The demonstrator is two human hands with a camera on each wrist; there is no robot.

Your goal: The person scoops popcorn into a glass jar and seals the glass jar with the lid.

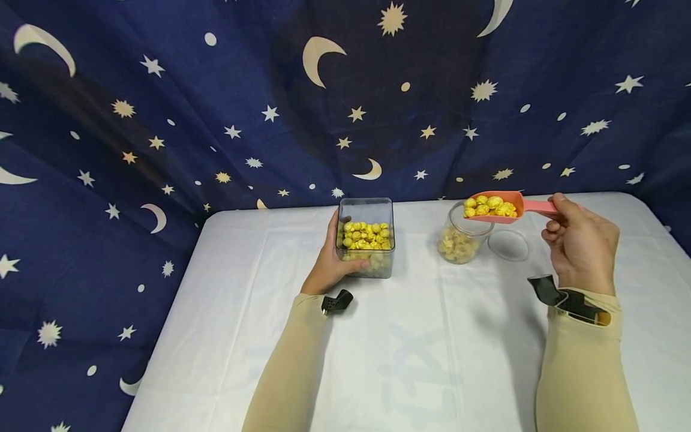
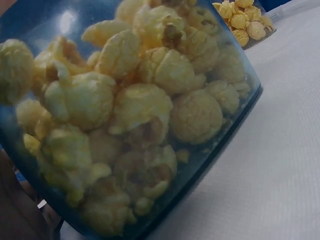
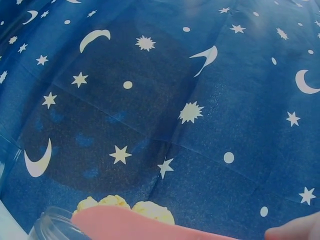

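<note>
My right hand (image 1: 585,243) grips the handle of a pink scoop (image 1: 534,206) heaped with yellow popcorn (image 1: 493,207). The scoop's front part overlaps the mouth of a clear round jar (image 1: 465,231), which is partly filled with popcorn. In the right wrist view the pink scoop (image 3: 125,223) shows low down beside the jar's rim (image 3: 55,222). A square see-through container (image 1: 367,210) holds more yellow popcorn. Around its left side and front curls my left hand (image 1: 332,258), thumb across the front wall. Popcorn (image 2: 140,105) pressed against that container's wall fills much of the left wrist view.
A clear round lid (image 1: 508,245) lies on the white-covered table (image 1: 259,360) right of the jar. Behind the table hangs a dark blue curtain (image 1: 291,120) with moons and stars. Each wrist carries a black camera mount (image 1: 337,301).
</note>
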